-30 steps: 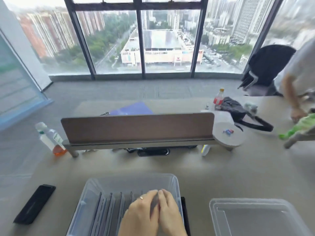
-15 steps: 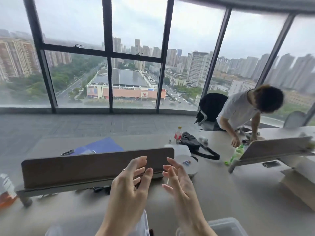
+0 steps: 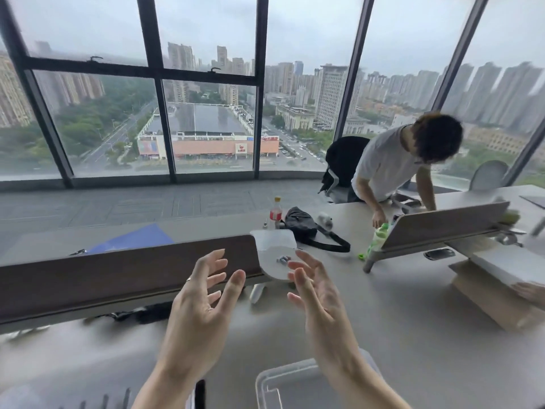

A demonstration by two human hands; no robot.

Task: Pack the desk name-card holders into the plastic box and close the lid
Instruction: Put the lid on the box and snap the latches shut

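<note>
My left hand (image 3: 200, 308) and my right hand (image 3: 320, 299) are raised in front of me above the desk, palms turned toward each other, fingers spread, holding nothing. The clear plastic lid (image 3: 292, 385) lies on the desk at the bottom edge, just under my right forearm. Only a sliver of the plastic box (image 3: 88, 401) with dark upright name-card holders shows at the bottom left, mostly cut off by the frame and my left arm.
A brown desk divider (image 3: 118, 276) runs across in front of my hands. A round white stand (image 3: 277, 261), a red-capped bottle (image 3: 275, 214) and a black bag (image 3: 303, 228) sit beyond. A person in a white shirt (image 3: 392, 166) leans over the desk at right, near a second divider (image 3: 442, 222).
My hands lifted off the holders in the box and rose open in front of me. The view tilted up and right, so the box dropped almost out of frame.
</note>
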